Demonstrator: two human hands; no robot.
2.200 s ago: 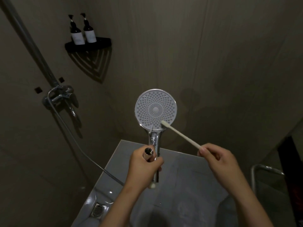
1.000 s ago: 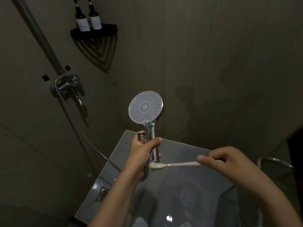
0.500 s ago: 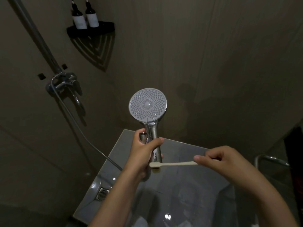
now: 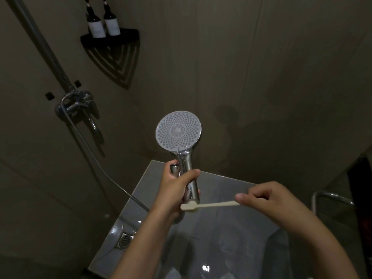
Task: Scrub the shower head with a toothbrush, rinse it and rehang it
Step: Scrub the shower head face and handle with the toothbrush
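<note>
My left hand grips the chrome handle of the shower head, which stands upright with its round white nozzle face turned toward me. My right hand pinches the handle of a cream toothbrush, held level. Its bristle end lies against the lower part of the chrome handle, just below my left thumb. The bottom of the handle is hidden behind my left hand.
A grey hose runs from the wall mixer tap to the shower head. A slide rail rises above the tap. Two bottles stand on a black corner shelf. A floor drain sits on the wet floor; a chrome bar at right.
The toothbrush has left the nozzle face and come down to the chrome handle. The shower head has turned a little more toward me.
</note>
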